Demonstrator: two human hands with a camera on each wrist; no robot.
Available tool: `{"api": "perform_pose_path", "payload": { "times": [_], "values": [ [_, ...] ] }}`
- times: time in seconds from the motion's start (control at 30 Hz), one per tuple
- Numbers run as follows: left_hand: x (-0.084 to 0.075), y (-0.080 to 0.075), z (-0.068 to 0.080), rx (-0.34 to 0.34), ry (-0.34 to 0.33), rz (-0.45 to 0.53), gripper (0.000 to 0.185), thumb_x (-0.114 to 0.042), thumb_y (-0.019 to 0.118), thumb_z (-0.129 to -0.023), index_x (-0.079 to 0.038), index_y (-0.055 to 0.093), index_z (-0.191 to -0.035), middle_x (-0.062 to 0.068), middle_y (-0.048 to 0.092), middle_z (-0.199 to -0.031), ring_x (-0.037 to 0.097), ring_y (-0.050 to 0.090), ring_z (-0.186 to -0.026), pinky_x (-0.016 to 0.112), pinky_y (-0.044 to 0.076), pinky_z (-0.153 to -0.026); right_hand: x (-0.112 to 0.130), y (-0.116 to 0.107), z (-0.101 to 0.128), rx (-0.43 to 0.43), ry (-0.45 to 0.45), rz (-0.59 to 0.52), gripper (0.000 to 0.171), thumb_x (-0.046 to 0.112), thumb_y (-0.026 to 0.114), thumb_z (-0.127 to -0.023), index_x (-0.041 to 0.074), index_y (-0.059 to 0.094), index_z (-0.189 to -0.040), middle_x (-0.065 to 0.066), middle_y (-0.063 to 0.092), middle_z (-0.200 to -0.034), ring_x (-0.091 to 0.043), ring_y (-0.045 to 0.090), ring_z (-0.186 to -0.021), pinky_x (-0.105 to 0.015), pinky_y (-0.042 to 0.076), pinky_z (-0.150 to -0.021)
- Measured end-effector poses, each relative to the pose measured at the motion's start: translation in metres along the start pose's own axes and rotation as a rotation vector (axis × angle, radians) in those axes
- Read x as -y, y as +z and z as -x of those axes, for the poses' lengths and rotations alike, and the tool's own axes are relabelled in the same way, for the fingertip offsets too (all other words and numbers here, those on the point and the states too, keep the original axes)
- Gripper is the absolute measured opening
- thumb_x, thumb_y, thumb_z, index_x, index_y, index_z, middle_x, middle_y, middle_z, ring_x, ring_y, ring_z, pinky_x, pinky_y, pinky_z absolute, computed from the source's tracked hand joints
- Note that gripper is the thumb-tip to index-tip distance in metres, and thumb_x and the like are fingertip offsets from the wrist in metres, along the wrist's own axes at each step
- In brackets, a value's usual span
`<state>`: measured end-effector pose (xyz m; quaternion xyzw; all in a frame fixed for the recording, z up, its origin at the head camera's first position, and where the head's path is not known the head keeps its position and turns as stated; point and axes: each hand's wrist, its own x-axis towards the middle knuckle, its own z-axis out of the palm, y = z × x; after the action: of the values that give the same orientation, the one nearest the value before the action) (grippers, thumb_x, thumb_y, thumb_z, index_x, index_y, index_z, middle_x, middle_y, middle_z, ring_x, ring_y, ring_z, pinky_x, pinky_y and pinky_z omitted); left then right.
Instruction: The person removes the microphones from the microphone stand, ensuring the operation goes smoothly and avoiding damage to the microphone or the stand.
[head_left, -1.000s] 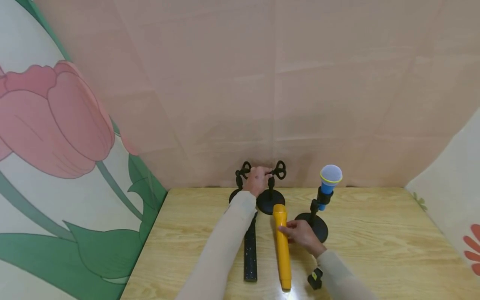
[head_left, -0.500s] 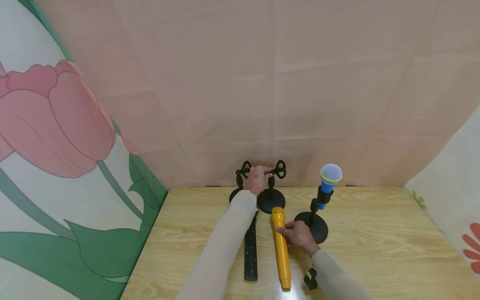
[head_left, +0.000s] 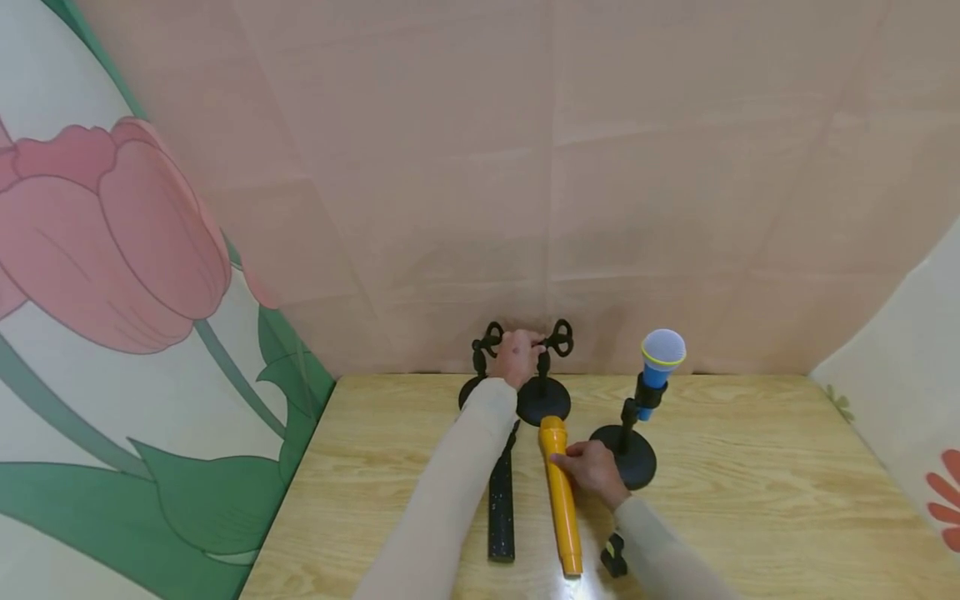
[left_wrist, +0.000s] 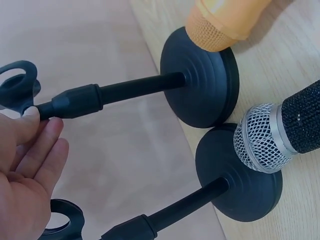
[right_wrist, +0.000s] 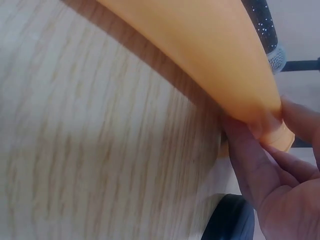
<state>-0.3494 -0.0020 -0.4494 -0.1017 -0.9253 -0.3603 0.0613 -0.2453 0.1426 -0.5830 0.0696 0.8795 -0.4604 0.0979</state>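
My left hand [left_wrist: 30,165] pinches the top of a black microphone stand [left_wrist: 125,90] between thumb and fingers, just below its ring clip. Beside it a second black stand [left_wrist: 185,205] rises from its own round base. In the head view my right hand [head_left: 596,468] pinches an orange microphone [head_left: 562,500] near its head, thumb on one side and fingers on the other. That microphone's head overlaps the front of the held stand's base. To its left lies a black glittery microphone [head_left: 501,508] with a silver mesh head [left_wrist: 262,137], partly behind my left sleeve.
Right of the orange microphone, a third stand [head_left: 630,454] carries a blue microphone [head_left: 656,371] with a white head. A small black-and-yellow object [head_left: 613,557] is close to my right sleeve. A pink cloth wall [head_left: 420,325] rises behind the wooden table [head_left: 750,500].
My right hand has shifted slightly left with the orange microphone, whose head has swung left and a little toward me. The left hand keeps its place on the stand.
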Motion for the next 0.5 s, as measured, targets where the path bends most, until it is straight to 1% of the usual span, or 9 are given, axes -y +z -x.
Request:
{"api": "perform_pose_path", "payload": {
  "times": [0.17, 0.33, 0.37, 0.43, 0.47, 0.5],
  "values": [
    [-0.0018, 0.0012, -0.0012, -0.003, 0.008, -0.017, 0.028, -0.011, 0.066, -0.096, -0.007, 0.071, -0.124, 0.006, 0.071, -0.121, 0.02, 0.065, -0.111, 0.031, 0.055, -0.089, 0.0036, -0.0011, -0.0004, -0.006, 0.014, 0.02, 0.03, 0.023, 0.074, -0.093, -0.006, 0.072, -0.1, -0.006, 0.064, -0.079, -0.018, 0.057, -0.068, -0.026, 0.049, -0.058],
    [-0.0024, 0.0015, 0.0003, 0.004, 0.02, -0.025, 0.03, -0.01, 0.064, -0.098, -0.006, 0.068, -0.128, 0.008, 0.068, -0.126, 0.02, 0.064, -0.115, 0.032, 0.054, -0.092, 0.0063, -0.0028, 0.0005, 0.0, 0.035, 0.022, 0.033, 0.023, 0.073, -0.093, -0.008, 0.07, -0.105, -0.008, 0.065, -0.082, -0.019, 0.058, -0.069, -0.027, 0.051, -0.059],
    [-0.0016, 0.0016, 0.0011, 0.012, 0.024, -0.012, 0.031, -0.009, 0.063, -0.099, -0.006, 0.067, -0.13, 0.008, 0.067, -0.128, 0.02, 0.065, -0.113, 0.032, 0.055, -0.09, 0.0068, -0.0028, 0.0005, 0.004, 0.043, 0.019, 0.033, 0.023, 0.073, -0.093, -0.008, 0.07, -0.106, -0.008, 0.065, -0.082, -0.019, 0.058, -0.07, -0.026, 0.051, -0.06],
    [0.001, 0.0014, 0.0032, 0.031, 0.046, 0.004, 0.035, -0.006, 0.062, -0.099, -0.005, 0.063, -0.134, 0.01, 0.064, -0.132, 0.02, 0.065, -0.113, 0.031, 0.054, -0.09, 0.0076, -0.0021, 0.0, 0.004, 0.061, 0.015, 0.034, 0.023, 0.073, -0.093, -0.008, 0.069, -0.107, -0.009, 0.065, -0.083, -0.019, 0.058, -0.07, -0.026, 0.051, -0.06],
    [0.0025, 0.0014, 0.0047, 0.05, 0.041, 0.06, 0.037, -0.004, 0.061, -0.099, -0.005, 0.061, -0.136, 0.011, 0.064, -0.133, 0.021, 0.065, -0.111, 0.031, 0.055, -0.089, 0.0078, -0.0017, -0.0004, 0.002, 0.062, 0.02, 0.035, 0.024, 0.074, -0.093, -0.008, 0.069, -0.108, -0.009, 0.065, -0.083, -0.019, 0.059, -0.07, -0.026, 0.051, -0.06],
    [0.0041, 0.0013, 0.0062, 0.063, 0.052, 0.07, 0.04, -0.003, 0.061, -0.099, -0.005, 0.058, -0.139, 0.012, 0.062, -0.134, 0.021, 0.064, -0.112, 0.03, 0.054, -0.09, 0.008, -0.0014, -0.0009, 0.0, 0.062, 0.025, 0.036, 0.024, 0.074, -0.093, -0.008, 0.069, -0.108, -0.009, 0.065, -0.083, -0.019, 0.059, -0.07, -0.026, 0.051, -0.06]
  ]
}}
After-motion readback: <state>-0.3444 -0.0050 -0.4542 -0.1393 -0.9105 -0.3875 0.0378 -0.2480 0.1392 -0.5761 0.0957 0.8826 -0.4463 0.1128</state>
